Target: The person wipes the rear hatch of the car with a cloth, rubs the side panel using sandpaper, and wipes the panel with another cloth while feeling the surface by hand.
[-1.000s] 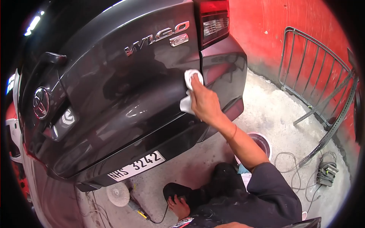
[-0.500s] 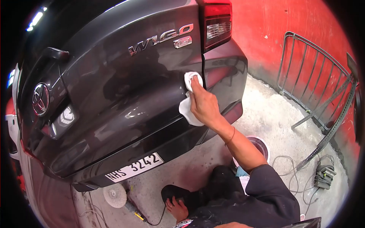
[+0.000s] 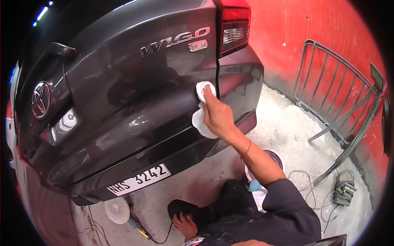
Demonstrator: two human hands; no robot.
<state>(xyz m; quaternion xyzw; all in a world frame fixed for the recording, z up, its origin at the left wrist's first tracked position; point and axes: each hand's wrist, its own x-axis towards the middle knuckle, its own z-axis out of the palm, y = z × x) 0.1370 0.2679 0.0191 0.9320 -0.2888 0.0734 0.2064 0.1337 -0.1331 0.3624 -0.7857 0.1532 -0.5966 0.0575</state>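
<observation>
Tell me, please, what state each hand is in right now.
Left hand: open, resting on the knee.
Right hand: holding a white cloth against the car.

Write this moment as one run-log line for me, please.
right hand: holds white cloth against dark car | left hand: rests on leg | nearby: round pad on floor

This looks like a car workshop: 1 car [image 3: 123, 90] stands over a bare concrete floor [image 3: 273, 123], with a round pad [image 3: 117, 210], bucket [image 3: 282, 160] and coiled cords [image 3: 344, 184] around, and a scuffed red wall [image 3: 279, 35].
</observation>
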